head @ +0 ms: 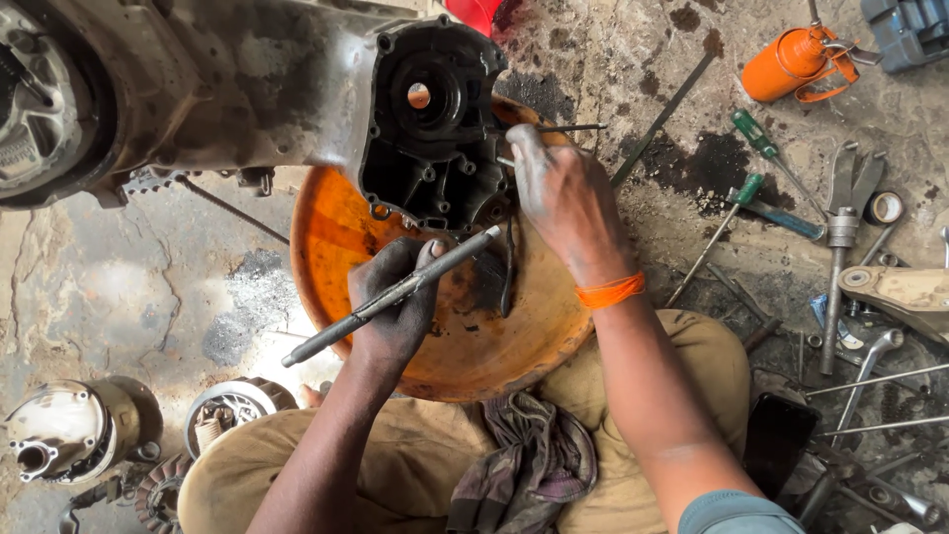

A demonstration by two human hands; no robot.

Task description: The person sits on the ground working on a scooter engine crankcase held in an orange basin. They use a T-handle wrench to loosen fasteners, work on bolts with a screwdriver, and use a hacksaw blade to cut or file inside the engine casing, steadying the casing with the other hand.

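A grimy engine casing (247, 89) lies across the top, its open black end (430, 129) over an orange metal pan (336, 237). My left hand (395, 302), black with grease, grips a long grey metal rod (386, 297) that slants from lower left up toward the casing's end. My right hand (559, 193), with an orange band at the wrist, holds a thin metal pick (568, 128) at the casing's right edge. A dark strap hangs from the casing into the pan.
Tools lie on the oily concrete at right: green-handled screwdrivers (756, 133), pliers (845, 213), spanners, an orange oil can (791, 61). Engine parts (59, 430) sit at lower left. A checked rag (534, 465) rests on my lap.
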